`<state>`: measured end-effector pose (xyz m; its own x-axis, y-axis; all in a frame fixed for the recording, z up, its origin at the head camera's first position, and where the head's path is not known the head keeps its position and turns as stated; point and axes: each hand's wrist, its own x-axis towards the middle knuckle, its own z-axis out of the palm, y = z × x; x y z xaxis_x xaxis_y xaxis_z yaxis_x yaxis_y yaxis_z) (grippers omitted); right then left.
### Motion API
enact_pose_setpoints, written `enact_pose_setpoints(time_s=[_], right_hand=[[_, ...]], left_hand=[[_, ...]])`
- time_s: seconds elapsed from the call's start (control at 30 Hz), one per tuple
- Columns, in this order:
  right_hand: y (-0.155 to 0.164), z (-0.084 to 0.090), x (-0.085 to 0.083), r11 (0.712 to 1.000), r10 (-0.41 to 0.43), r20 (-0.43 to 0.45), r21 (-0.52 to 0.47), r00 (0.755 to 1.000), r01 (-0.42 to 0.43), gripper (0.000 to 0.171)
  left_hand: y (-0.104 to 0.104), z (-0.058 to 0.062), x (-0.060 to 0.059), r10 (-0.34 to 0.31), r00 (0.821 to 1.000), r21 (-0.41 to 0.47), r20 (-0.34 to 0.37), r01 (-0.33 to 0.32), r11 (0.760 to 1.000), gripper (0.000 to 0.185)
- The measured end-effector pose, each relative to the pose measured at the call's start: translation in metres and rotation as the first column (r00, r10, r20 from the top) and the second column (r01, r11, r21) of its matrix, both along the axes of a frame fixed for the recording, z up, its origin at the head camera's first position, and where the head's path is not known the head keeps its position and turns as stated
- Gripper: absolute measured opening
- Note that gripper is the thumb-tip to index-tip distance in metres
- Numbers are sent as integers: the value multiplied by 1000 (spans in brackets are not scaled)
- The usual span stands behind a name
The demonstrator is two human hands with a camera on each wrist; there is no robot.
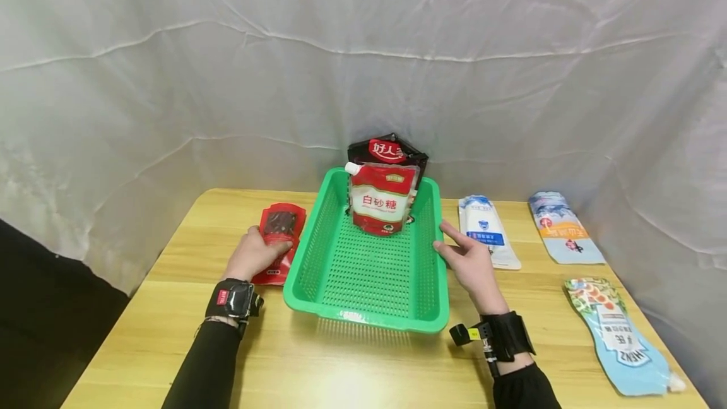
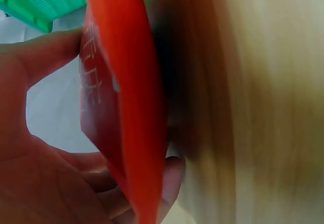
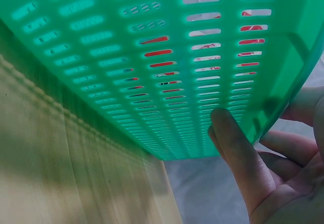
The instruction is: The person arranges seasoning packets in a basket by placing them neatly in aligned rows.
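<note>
My left hand (image 1: pixel 258 254) grips a red food packet (image 1: pixel 281 226) beside the left wall of a green plastic basket (image 1: pixel 369 314). In the left wrist view, the thumb lies on one face of the red packet (image 2: pixel 126 82), with fingers round its lower edge. My right hand (image 1: pixel 471 260) holds the right rim of the basket, one finger against its slotted outer wall (image 3: pixel 167 102) in the right wrist view. Standing upright at the basket's far end are a red-and-white spouted sugar pouch (image 1: pixel 379 201) and a black packet (image 1: pixel 389 150) behind it.
Right of the basket lie a blue-and-white packet (image 1: pixel 485 232), a blue packet with an orange band (image 1: pixel 568 229), and a light-blue spouted Heinz pouch (image 1: pixel 621 339). Grey cloth (image 1: pixel 363 68) hangs behind the wooden table (image 1: pixel 272 358).
</note>
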<state>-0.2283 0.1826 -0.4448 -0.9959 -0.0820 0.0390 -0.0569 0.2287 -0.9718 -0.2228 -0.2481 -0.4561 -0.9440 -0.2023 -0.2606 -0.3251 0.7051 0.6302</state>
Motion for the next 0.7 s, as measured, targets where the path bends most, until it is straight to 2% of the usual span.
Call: enact_pose_setpoints(time_s=[0.33, 0.7], right_hand=[[0, -2, -1, 1000, -2, 2, 2, 1000, 2, 56], [1, -1, -1, 1000, -11, -4, 8, 1000, 11, 56]], left_hand=[[2, -4, 0, 46, 996, 24, -76, -44, 999, 95], [2, 5, 9, 144, 973, 53, -180, -137, 989, 96]])
